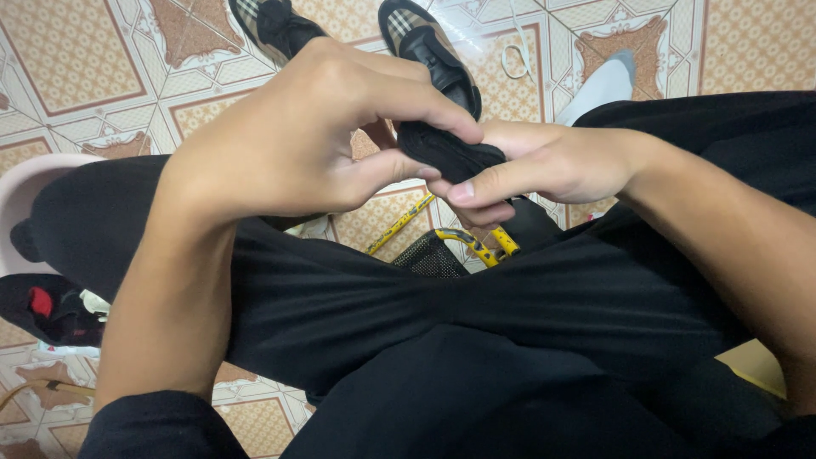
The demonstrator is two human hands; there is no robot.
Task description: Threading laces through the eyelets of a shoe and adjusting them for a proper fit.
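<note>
A small piece of black cloth (442, 149) is pinched between both my hands above my lap. My left hand (297, 136) curls over it from the left, thumb and forefinger closed on its top edge. From the right, my right hand (544, 161) grips the same cloth, its thumb pressed underneath. Most of the cloth is hidden by the fingers. A large black garment (408, 323) lies across my lap below the hands.
Two black shoes with checked trim (425, 42) sit on the patterned tile floor (85, 59) ahead. A yellow-handled tool (480, 245) and a black mesh piece (429, 257) lie under the hands. A pink basin (21, 195) with dark clothes stands at the left.
</note>
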